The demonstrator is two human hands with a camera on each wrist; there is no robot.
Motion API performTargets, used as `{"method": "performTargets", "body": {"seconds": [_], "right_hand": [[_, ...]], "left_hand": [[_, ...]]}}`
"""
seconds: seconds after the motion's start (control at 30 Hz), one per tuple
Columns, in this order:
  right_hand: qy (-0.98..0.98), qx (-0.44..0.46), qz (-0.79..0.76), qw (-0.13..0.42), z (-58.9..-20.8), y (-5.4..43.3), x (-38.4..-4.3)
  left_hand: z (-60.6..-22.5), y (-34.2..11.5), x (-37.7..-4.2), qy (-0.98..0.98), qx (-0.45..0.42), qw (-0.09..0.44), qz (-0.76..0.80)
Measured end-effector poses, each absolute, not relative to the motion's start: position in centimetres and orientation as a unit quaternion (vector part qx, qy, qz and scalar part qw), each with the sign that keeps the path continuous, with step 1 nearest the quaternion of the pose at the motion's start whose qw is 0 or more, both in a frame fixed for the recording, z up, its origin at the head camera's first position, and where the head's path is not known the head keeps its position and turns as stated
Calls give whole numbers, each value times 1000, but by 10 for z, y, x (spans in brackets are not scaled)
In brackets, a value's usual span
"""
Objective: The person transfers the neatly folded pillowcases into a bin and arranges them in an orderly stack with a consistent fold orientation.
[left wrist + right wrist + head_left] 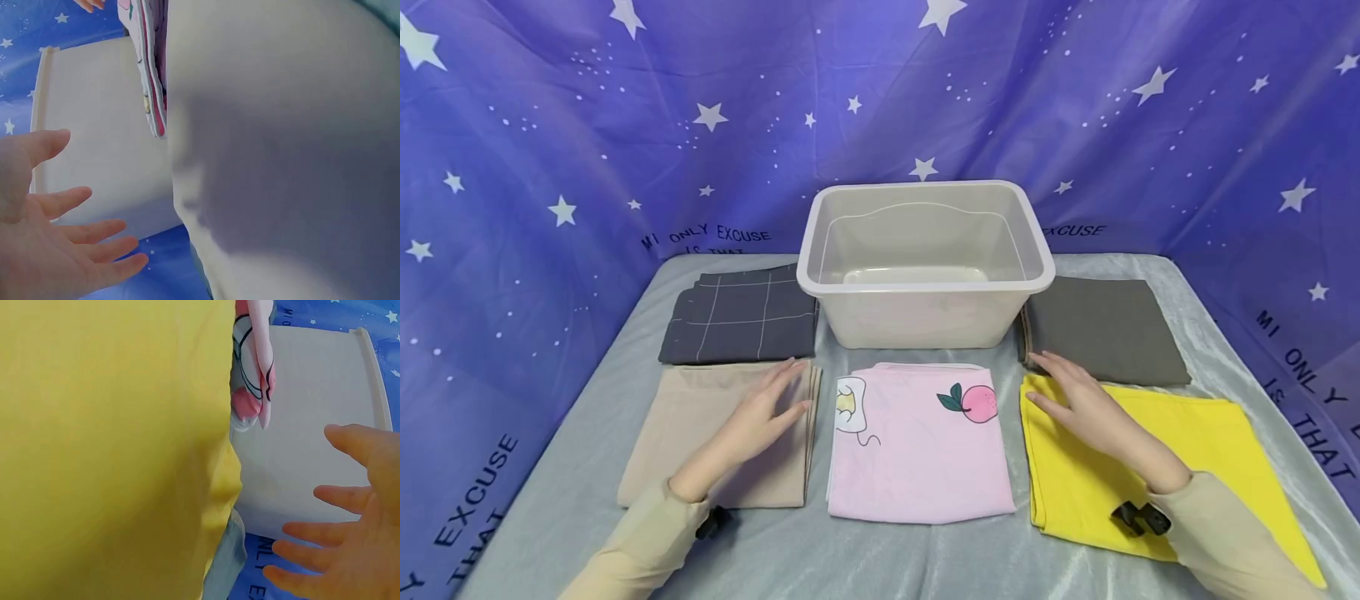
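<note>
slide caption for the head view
Left hand over beige cloth, right hand over yellow cloth, folded pink cloth between them, pale bin behind.

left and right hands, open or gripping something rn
Left hand: open, over the folded beige cloth, holding nothing.
Right hand: open, over the folded yellow cloth, holding nothing.

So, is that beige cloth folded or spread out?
Folded: the beige cloth lies flat in a compact, four-sided shape, and the head view shows stacked layers along one edge.

I can read "MI ONLY EXCUSE IS THAT" on the starry curtain (880,58), partly repeated at both sides.
</note>
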State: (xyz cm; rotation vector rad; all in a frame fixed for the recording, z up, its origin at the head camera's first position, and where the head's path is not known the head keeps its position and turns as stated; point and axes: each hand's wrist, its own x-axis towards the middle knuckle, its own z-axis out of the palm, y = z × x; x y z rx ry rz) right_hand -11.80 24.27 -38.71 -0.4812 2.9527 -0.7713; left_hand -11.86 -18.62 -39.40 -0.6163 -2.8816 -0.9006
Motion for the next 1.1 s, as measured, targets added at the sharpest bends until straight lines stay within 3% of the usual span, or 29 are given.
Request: {"method": "performTargets", "body": {"seconds": [0.43,1.1], "right_hand": [[919,-155,-362,34,-394,232,-112],[857,-143,-479,122,-406,215,-106]], "left_hand": [[-403,-173,-117,-876,-193,-54,-440],[-415,-150,-106,-830,-144,-135,-521]]}}
